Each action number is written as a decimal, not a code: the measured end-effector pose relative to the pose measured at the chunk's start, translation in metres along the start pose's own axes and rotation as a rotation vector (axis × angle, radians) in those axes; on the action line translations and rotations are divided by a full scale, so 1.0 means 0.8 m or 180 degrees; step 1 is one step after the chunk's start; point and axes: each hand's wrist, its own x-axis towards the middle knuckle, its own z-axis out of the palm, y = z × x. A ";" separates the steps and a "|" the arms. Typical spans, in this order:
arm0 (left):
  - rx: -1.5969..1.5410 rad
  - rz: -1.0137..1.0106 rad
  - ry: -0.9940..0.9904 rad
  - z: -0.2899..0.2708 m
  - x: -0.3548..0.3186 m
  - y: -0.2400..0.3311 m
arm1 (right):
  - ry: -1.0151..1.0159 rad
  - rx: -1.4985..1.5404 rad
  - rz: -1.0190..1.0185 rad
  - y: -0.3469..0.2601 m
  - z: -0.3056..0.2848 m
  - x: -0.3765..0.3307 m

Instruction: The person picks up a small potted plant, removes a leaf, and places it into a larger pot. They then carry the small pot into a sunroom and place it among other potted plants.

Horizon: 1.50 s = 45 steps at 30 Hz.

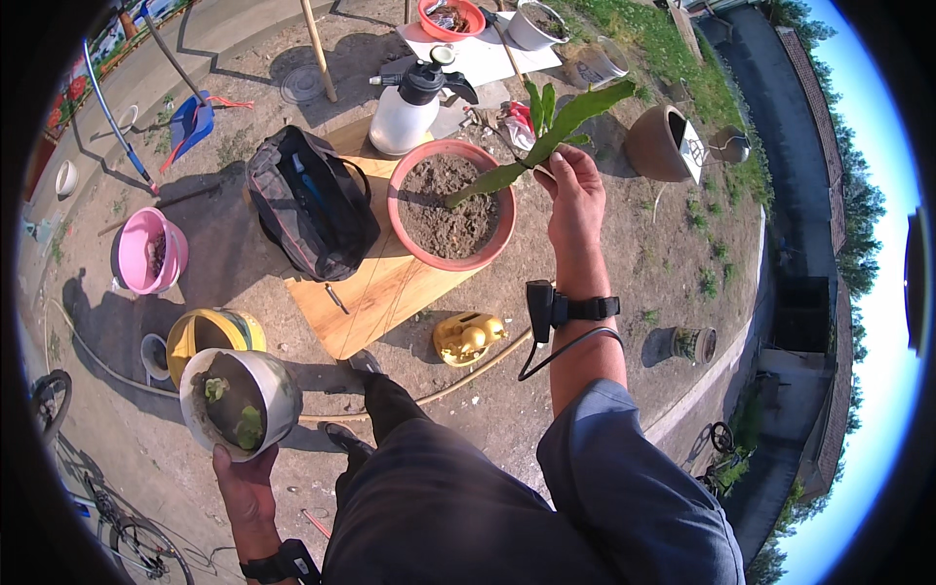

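My left hand (247, 495) grips a white pot (280, 395) at its near side, off to the left. Two small green seedlings (250, 427) show on the soil inside it, and the pot tilts so its mouth faces me. Out in front, my right hand (575, 195) pinches a long, flat, notched green plant stem (575, 119). The lower end of that stem stands in the soil of a terracotta-coloured pot (506, 229), leaning right. This pot rests on a wooden board (366, 312). What lies between my right fingertips is partly hidden.
A black tool bag (312, 205) and a white spray bottle (405, 117) flank the terracotta pot. Around the board are a yellow bucket (219, 322), a pink basin (153, 252), a golden ornament (468, 337), a hose (487, 366) and a brown urn (657, 144).
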 end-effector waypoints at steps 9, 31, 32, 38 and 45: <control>-0.0024 -0.0013 -0.0022 0.006 -0.005 -0.002 | -0.0029 0.0174 0.0171 -0.008 0.004 0.000; -0.0035 0.0006 -0.0015 0.018 -0.003 -0.008 | -0.0114 0.0171 -0.0027 0.012 0.046 0.021; -0.0038 0.0002 -0.0021 0.017 -0.002 -0.008 | -0.0071 0.0200 0.0011 0.013 0.046 0.021; -0.0038 0.0001 -0.0018 0.015 0.000 -0.006 | -0.0046 0.0145 0.0089 0.020 0.040 0.025; -0.0131 -0.0034 0.0038 0.005 0.003 -0.009 | -0.0084 0.0675 0.0031 0.018 0.047 0.021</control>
